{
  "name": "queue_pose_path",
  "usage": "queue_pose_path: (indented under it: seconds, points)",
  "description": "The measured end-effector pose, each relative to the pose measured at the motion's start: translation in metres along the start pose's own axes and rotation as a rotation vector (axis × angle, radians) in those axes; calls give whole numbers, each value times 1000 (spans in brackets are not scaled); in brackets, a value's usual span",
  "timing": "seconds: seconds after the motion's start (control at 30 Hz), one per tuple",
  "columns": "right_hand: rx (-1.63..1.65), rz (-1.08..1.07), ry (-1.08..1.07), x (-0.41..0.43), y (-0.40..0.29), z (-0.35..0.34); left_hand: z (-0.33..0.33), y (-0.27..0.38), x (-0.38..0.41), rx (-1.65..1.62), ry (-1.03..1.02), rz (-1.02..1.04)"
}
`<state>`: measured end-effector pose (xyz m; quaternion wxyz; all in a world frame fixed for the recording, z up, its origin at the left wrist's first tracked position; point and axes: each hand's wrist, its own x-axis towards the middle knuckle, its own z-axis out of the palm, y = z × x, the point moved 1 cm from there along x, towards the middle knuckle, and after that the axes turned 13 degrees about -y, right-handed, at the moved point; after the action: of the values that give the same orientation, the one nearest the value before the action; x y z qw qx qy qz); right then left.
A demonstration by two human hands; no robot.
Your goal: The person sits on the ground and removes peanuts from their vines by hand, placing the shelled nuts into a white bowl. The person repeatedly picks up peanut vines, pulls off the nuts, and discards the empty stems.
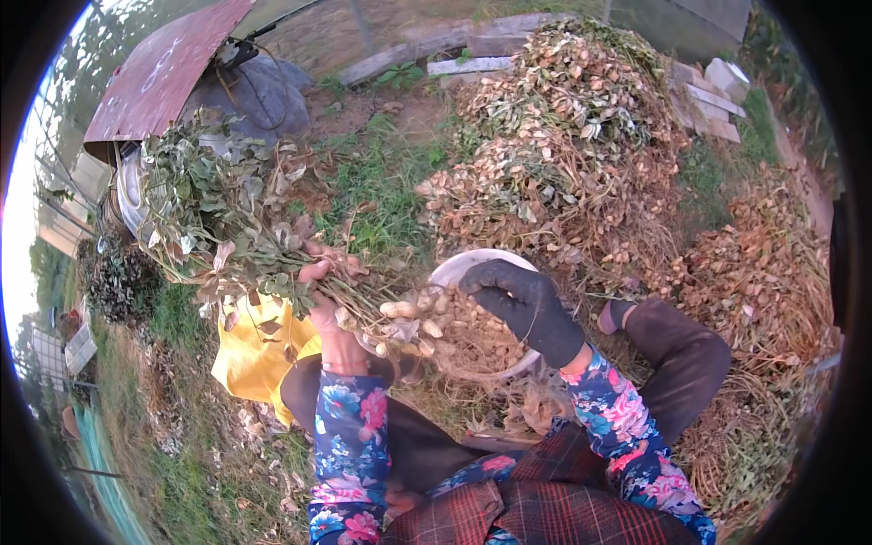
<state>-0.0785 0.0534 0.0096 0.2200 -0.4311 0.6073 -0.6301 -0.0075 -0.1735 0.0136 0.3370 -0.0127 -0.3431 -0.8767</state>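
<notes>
My bare left hand (327, 286) is closed round the stems of a leafy bunch of peanut plants (231, 211). The leaves spread to the upper left, and the root end with peanut pods (402, 313) points right, over the near left part of a round white tub (470, 262). Loose peanuts (487, 330) and fine roots lie inside the tub. Above its right side is my right hand (514, 303) in a dark glove, fingers curled. The glove hides whether anything sits between the fingertips.
A large heap of dried peanut plants (558, 143) rises beyond the tub, with another heap (756, 266) to the right. A yellow sack (255, 347) lies by my left knee. At the upper left, a reddish sheet (163, 75) leans over a grey rounded object (252, 92). Boards (470, 66) lie behind.
</notes>
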Motion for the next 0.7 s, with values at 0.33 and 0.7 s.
queue_pose_path:
  seconds: [0.33,0.7]
  points:
    - [-582,-158,-131,13,10,46,-9,-27,-9,118,-70,-110]
    - [-520,-313,-368,-29,-21,107,-37,-33,-10,416,48,163]
